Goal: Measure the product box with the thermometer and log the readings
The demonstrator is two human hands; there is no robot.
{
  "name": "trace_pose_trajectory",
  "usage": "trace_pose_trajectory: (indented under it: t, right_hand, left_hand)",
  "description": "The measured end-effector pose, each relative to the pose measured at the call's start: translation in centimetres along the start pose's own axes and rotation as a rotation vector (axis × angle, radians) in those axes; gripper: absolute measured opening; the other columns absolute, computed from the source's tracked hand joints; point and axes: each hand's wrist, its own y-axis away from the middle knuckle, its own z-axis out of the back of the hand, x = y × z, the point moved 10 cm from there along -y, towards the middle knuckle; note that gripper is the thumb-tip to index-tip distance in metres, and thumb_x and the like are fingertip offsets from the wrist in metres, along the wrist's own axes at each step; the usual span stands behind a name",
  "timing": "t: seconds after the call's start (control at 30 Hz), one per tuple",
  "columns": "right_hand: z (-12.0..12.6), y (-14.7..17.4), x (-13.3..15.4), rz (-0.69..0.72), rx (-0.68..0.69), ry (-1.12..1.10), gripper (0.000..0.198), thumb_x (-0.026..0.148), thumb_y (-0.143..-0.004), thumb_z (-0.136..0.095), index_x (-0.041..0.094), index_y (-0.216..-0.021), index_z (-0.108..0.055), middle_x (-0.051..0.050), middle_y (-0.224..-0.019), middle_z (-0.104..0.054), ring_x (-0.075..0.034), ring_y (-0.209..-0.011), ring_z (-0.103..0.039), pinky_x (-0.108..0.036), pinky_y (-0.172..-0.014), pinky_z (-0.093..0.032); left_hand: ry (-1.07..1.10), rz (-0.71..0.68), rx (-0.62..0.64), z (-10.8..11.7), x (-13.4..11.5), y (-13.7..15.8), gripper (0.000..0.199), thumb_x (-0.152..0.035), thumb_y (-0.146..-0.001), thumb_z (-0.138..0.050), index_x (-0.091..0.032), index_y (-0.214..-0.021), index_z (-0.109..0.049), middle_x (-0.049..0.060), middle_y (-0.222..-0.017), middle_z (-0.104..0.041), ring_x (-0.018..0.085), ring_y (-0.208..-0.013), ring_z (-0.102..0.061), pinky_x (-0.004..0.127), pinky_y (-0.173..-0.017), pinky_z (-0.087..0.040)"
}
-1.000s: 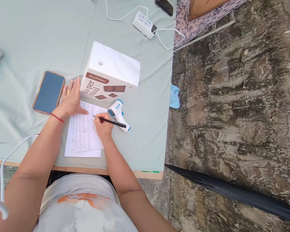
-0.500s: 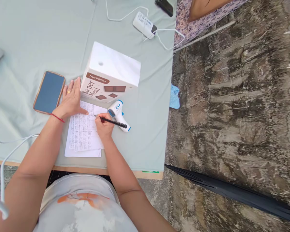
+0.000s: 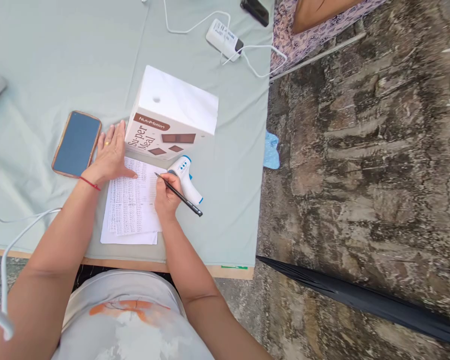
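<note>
Head view, the only one. The right hand (image 3: 166, 197) is closed around a black pen (image 3: 178, 194), tip angled up-left onto the top right part of the sheet of paper (image 3: 132, 202), barrel slanting back toward the wrist; a writing grip, by the look of it. The left hand (image 3: 110, 155) lies open and flat, fingers spread on the paper's upper left corner, gripping nothing, seemingly pinning the sheet against sliding. The paper, covered in rows of small print, lies on a second sheet near the front edge of the desk (image 3: 225, 200), which is draped in pale green cloth. A white carton (image 3: 172, 117) stands just beyond the paper, touching or nearly touching its top edge, walling that side. A white and blue thermometer gun (image 3: 185, 177) lies just right of the pen hand, partly under the pen's barrel. A phone (image 3: 76, 144) rests face up just left of the left hand. Farther back sit a power strip (image 3: 223, 37) with white cables and a dark device (image 3: 255, 10) at the far edge. Open cloth lies right of the thermometer up to the desk's right edge, beyond which is rough stone ground and a folded black umbrella (image 3: 360, 300).
</note>
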Motion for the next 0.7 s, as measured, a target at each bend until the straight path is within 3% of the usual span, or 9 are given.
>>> trace_pose_trajectory:
  t: [0.1,0.23,0.37,0.53,0.7]
  right_hand:
    - [0.1,0.1,0.6,0.049,0.010,0.052,0.028,0.051,-0.100,-0.055,0.024,-0.104,-0.065,-0.004,-0.097,-0.069,-0.020,-0.093,-0.068,-0.038,-0.087,-0.058]
    - [0.4,0.3,1.1,0.083,-0.019,0.106,0.033,0.053,-0.102,-0.053,0.024,-0.114,-0.064,-0.006,-0.103,-0.069,-0.020,-0.095,-0.068,-0.039,-0.090,-0.058]
    - [0.1,0.3,0.8,0.079,-0.007,0.065,0.037,0.059,-0.100,-0.055,0.023,-0.100,-0.066,-0.004,-0.094,-0.069,-0.019,-0.087,-0.067,-0.036,-0.082,-0.058]
    - [-0.4,-0.1,-1.5,-0.103,0.025,0.060,0.047,0.068,-0.095,-0.057,0.023,-0.083,-0.060,0.004,-0.068,-0.058,-0.013,-0.063,-0.054,-0.029,-0.063,-0.049]
    - [-1.4,-0.4,-1.8,-0.128,0.107,0.087,0.052,0.073,-0.095,-0.051,0.024,-0.079,-0.057,0.005,-0.063,-0.055,-0.014,-0.062,-0.052,-0.030,-0.066,-0.048]
  left_hand:
    - [-0.011,-0.006,0.011,-0.2,0.2,0.0,0.168,-0.067,-0.053,-0.102,-0.021,-0.175,0.004,0.022,-0.183,-0.005,0.051,-0.167,0.007,0.066,-0.136,0.007]
    - [-0.049,-0.006,0.007,-0.2,0.1,0.0,0.153,-0.064,-0.067,-0.095,-0.019,-0.175,0.004,0.020,-0.183,-0.006,0.048,-0.169,0.006,0.066,-0.136,0.006]
    - [-0.098,0.025,-0.010,0.1,-0.1,0.1,0.132,-0.063,-0.084,-0.082,-0.015,-0.175,0.000,0.021,-0.183,-0.008,0.047,-0.169,0.001,0.066,-0.136,0.000]
    - [-0.138,0.036,-0.071,0.2,-0.6,0.2,0.113,-0.075,-0.097,-0.058,-0.010,-0.175,-0.008,0.023,-0.181,-0.015,0.046,-0.169,-0.008,0.064,-0.136,-0.006]
    - [-0.195,0.076,-0.168,0.4,-0.9,0.4,0.098,-0.071,-0.104,-0.045,-0.009,-0.173,-0.016,0.023,-0.179,-0.023,0.044,-0.168,-0.016,0.061,-0.136,-0.009]
